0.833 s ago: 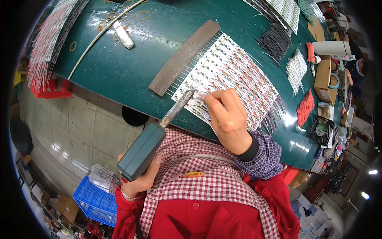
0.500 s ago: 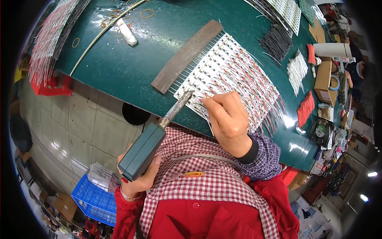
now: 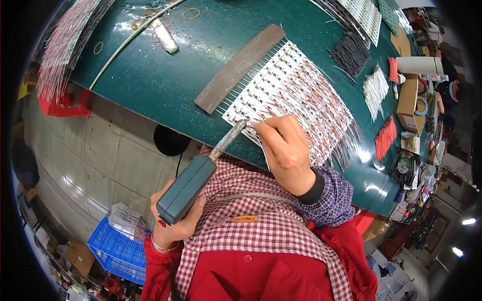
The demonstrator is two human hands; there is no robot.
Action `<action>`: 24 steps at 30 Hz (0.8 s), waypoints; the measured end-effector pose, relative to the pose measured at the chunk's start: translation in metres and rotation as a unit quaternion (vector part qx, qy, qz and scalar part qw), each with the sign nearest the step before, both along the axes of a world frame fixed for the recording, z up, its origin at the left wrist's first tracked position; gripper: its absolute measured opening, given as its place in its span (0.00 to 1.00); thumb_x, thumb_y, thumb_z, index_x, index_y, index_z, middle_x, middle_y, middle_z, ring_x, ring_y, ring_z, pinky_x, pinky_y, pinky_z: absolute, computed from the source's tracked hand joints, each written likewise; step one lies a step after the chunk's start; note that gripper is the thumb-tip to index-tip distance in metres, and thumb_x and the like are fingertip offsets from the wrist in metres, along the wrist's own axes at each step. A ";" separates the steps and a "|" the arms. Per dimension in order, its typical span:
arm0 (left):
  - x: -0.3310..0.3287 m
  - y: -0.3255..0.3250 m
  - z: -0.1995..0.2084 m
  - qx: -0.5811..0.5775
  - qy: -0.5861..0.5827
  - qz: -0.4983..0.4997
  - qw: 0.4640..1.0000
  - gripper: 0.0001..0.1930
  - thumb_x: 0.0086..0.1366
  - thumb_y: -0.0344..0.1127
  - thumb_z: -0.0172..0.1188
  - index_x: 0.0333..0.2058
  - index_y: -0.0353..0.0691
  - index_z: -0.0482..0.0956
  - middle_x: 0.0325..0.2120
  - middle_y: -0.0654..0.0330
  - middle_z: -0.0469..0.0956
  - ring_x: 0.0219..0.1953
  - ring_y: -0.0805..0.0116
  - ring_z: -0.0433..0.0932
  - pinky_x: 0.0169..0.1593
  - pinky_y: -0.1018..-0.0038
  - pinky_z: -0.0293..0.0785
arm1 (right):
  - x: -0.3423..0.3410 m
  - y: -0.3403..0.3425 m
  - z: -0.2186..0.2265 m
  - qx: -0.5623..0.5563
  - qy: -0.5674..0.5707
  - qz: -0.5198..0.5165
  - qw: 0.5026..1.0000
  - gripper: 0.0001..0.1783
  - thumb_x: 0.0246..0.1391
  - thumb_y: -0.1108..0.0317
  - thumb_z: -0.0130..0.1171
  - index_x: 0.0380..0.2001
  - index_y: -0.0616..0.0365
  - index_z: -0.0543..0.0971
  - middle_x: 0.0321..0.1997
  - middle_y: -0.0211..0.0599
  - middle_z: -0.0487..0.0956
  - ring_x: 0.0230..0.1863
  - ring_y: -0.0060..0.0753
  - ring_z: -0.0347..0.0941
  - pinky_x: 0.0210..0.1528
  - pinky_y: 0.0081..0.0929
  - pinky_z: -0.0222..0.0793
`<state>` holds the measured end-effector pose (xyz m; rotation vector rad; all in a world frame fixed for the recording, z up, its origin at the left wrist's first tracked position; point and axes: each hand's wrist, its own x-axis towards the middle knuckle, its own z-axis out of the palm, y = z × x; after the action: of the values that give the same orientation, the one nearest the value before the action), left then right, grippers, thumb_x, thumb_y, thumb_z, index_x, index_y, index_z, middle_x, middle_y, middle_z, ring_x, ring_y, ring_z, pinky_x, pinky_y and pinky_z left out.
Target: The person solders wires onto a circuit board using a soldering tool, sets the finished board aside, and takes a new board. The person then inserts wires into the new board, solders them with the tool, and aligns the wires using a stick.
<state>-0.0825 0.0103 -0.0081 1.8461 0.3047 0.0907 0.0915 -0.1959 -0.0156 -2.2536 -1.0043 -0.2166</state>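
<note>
In my left hand (image 3: 175, 228) is a soldering iron (image 3: 187, 186), gripped by its thick dark green handle. Its metal tip reaches up to the near left corner of a white circuit board panel (image 3: 245, 104). My right hand (image 3: 288, 158) is closed in a pinch just right of the tip, on what looks like a thin wire; most of it is hidden by the fingers. Rows of red, black and white wires (image 3: 321, 113) trail from the panel to the right. Along the panel's far left side lies a flat brown bar (image 3: 240, 70), with thin pins between the two.
Bundles of black wires (image 3: 350, 54), white wires (image 3: 375, 90) and red wires (image 3: 385, 137) lie at the right. A cardboard box (image 3: 410, 103) stands beyond them. At the upper left are rubber bands (image 3: 191, 13) and a wrapped white stick (image 3: 164, 36). A blue basket (image 3: 113, 251) is below left.
The soldering iron has shifted slightly right and down, its tip now close to my right fingertips. My right hand has barely moved and stays pinched.
</note>
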 end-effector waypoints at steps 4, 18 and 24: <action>0.004 -0.002 0.003 -0.026 0.010 0.007 1.000 0.09 0.51 0.22 0.66 0.34 0.30 0.82 0.26 0.55 0.78 0.22 0.63 0.77 0.27 0.73 0.70 | -0.001 0.000 -0.001 -0.008 -0.005 -0.003 1.000 0.15 0.40 0.83 0.63 0.36 0.64 0.80 0.34 0.39 0.75 0.34 0.39 0.72 0.33 0.31 0.71; -0.014 0.003 0.002 -0.067 0.079 0.058 0.993 0.11 0.54 0.24 0.68 0.38 0.31 0.83 0.28 0.55 0.83 0.26 0.66 0.82 0.31 0.74 0.76 | -0.002 0.003 0.000 -0.018 -0.015 -0.011 1.000 0.15 0.40 0.83 0.63 0.36 0.63 0.80 0.34 0.39 0.75 0.34 0.39 0.72 0.33 0.31 0.71; -0.021 0.008 -0.004 -0.069 -0.006 -0.024 0.997 0.20 0.62 0.20 0.61 0.55 0.29 0.74 0.44 0.55 0.80 0.26 0.78 0.73 0.26 0.80 0.68 | 0.002 0.002 0.001 0.003 0.007 -0.018 1.000 0.12 0.43 0.83 0.64 0.34 0.63 0.79 0.34 0.39 0.75 0.34 0.41 0.73 0.35 0.33 0.71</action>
<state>-0.1035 0.0179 -0.0123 1.7141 0.2520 0.0477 0.0931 -0.1936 -0.0146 -2.2654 -0.9538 -0.2184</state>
